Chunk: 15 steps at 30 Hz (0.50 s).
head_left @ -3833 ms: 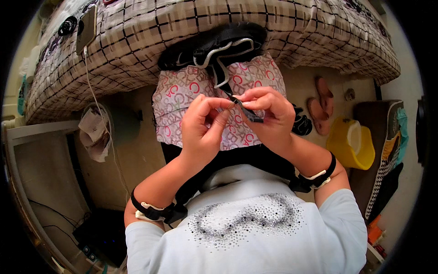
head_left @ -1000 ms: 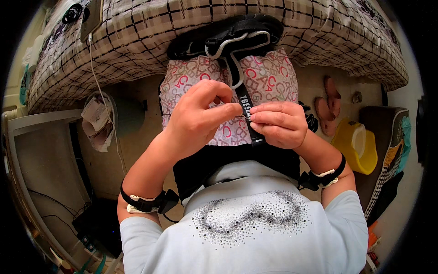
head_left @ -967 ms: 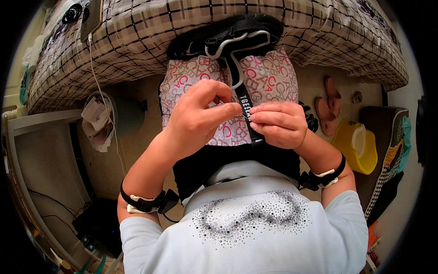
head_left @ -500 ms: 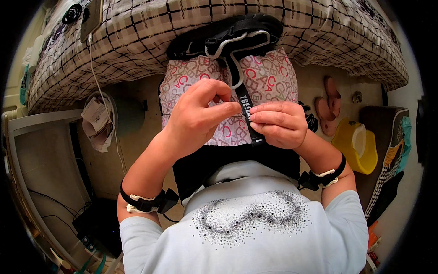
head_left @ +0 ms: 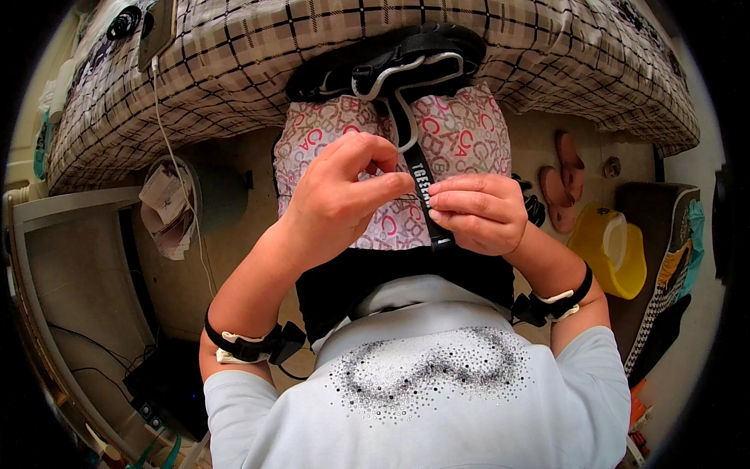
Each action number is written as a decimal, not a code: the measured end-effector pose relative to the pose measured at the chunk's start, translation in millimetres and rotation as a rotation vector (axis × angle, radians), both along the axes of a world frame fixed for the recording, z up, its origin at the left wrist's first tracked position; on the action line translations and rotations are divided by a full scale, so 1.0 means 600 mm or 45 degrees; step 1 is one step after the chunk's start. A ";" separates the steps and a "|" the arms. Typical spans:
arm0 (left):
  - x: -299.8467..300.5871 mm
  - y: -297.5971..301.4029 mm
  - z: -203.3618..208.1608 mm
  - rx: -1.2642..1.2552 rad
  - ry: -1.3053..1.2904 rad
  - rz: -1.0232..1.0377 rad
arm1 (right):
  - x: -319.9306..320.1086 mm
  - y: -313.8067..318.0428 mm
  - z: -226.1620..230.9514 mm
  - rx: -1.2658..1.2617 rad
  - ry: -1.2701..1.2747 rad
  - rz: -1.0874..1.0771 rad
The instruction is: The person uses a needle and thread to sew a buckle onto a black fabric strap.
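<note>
A black sandal (head_left: 383, 74) with grey-edged straps, a buckle and a thick dark sole lies across my knees, against the bed edge. One long black strap (head_left: 420, 176) with pale lettering runs from it toward my waist. My right hand (head_left: 480, 211) pinches this strap's right edge between thumb and fingers. On the other side, my left hand (head_left: 344, 191) is closed with curled fingers, its thumb tip close to or touching the strap. Anything between those left fingers is too small or hidden to make out. The letter-patterned cloth (head_left: 461, 141) on my lap lies beneath.
A bed with a checked cover (head_left: 562, 62) spans the far side; a phone (head_left: 158, 31) lies there with a white cable trailing down. Left stands a bin (head_left: 223, 199) with papers. Pink slippers (head_left: 558, 191) and a yellow tub (head_left: 617, 266) are at right.
</note>
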<state>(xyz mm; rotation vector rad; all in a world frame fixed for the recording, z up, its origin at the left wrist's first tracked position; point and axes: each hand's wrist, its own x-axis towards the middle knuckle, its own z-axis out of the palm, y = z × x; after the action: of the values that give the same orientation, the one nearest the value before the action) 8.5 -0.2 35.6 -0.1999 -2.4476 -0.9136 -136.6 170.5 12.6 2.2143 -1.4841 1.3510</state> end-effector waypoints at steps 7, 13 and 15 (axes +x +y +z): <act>-0.002 -0.002 0.004 -0.033 0.011 -0.021 | 0.001 0.000 -0.002 -0.006 -0.007 -0.001; -0.004 -0.004 0.007 -0.045 0.005 -0.050 | -0.001 0.000 -0.002 -0.004 0.001 0.007; -0.004 -0.005 0.007 -0.050 0.013 -0.051 | -0.001 0.000 -0.001 -0.008 0.002 0.010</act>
<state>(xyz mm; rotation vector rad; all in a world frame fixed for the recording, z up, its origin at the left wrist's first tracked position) 6.1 -3.1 39.5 -0.2679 -2.4614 -0.8799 -136.9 170.3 11.7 2.2190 -1.4703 1.3539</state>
